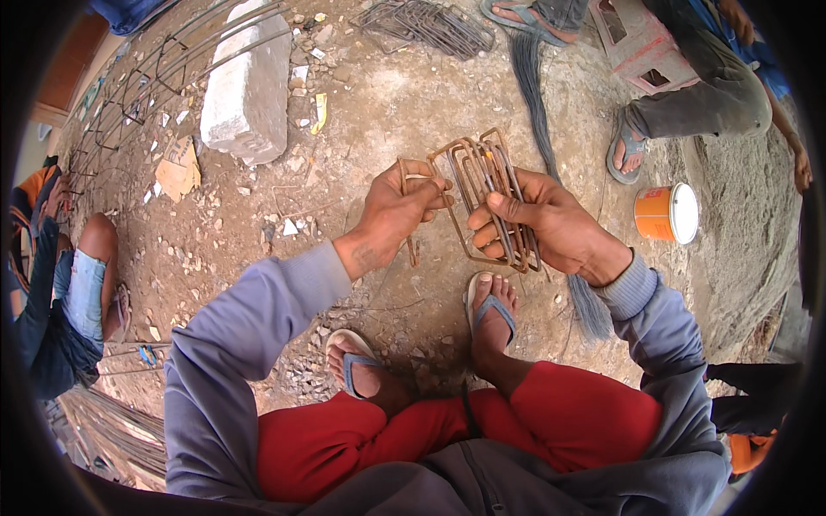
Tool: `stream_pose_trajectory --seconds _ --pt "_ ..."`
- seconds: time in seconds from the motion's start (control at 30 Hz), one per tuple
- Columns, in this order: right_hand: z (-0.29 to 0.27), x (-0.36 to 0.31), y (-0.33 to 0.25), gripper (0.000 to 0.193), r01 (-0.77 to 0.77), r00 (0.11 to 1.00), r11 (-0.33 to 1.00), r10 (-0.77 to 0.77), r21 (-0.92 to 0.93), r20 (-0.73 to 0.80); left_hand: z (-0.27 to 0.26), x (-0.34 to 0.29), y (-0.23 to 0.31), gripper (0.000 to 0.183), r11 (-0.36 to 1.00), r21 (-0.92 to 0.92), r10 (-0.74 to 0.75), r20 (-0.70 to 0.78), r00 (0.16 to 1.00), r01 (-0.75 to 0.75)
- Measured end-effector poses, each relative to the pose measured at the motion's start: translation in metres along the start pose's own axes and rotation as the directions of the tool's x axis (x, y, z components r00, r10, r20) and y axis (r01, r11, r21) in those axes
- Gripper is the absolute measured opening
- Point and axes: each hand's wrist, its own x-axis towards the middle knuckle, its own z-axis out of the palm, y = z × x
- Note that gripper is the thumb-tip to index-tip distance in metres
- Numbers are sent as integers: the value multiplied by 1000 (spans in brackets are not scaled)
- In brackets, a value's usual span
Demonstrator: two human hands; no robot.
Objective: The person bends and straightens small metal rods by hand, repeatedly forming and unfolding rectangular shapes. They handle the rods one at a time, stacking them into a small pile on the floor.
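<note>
My left hand [387, 211] is closed, thumb against fingers, on a rusty rebar stirrup [414, 251], a thin bent steel rod. Parts of that stirrup pass behind the fingers, so its full shape is hidden. My right hand [555, 219] grips a bundle of rectangular rebar stirrups [489, 172], with the thumb laid across the front. Several stirrups sit side by side in it, roughly upright. The bundle's leftmost stirrup reaches toward my left fingertips; I cannot tell whether they touch it. Both hands are above the dirt ground, in front of my sandalled feet.
A pale concrete block [245, 103] lies beside a rebar cage [163, 69]. More stirrups [426, 30] are piled at the far side. A hank of grey tie wire [538, 103] runs behind my right hand. An orange bucket [658, 215] stands right. Other people sit left and far right.
</note>
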Motion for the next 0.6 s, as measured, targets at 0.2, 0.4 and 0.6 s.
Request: stream_pose_trajectory --seconds 0.2,0.4,0.6 --pt "-3 -2 -2 22 -5 1000 1000 5 3 -17 0 1 8 25 999 42 -25 2 1000 25" --pt "-20 0 12 18 41 991 996 -30 85 -130 -15 7 9 34 992 -107 -68 -70 995 60" --pt "-28 5 19 15 39 960 994 -10 98 -279 -30 17 22 38 986 88 -139 -72 988 145"
